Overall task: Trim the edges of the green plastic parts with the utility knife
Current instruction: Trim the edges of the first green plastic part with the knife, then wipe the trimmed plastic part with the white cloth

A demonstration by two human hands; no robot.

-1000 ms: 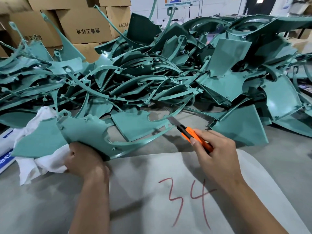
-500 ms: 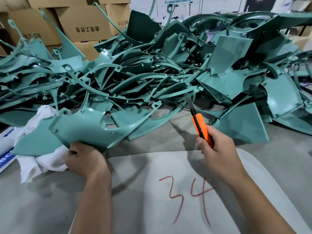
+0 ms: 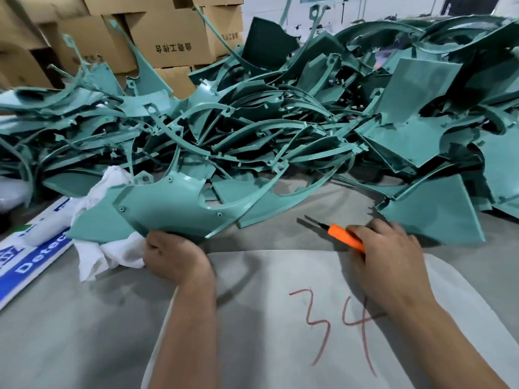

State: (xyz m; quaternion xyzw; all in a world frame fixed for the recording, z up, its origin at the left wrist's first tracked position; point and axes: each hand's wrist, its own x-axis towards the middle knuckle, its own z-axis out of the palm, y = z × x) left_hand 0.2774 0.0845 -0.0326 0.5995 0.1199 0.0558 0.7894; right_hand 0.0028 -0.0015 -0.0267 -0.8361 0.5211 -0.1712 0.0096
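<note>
The left hand (image 3: 172, 256) grips the near edge of one green plastic part (image 3: 168, 204), holding it raised above the grey worktop (image 3: 70, 332) in front of the heaped green parts (image 3: 280, 130). The right hand (image 3: 390, 254) is closed around the orange utility knife (image 3: 346, 237) (blade pointing left, clear of the part).

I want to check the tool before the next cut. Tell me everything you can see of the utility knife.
The utility knife has a bright orange plastic-looking body with a dark tip section and a thin blade extended to the left. It lies nearly level, low over the grey table, pointing toward the held green part without touching it. The right hand grips its rear, covering the back end. Whether it rests on the table is unclear.
</note>
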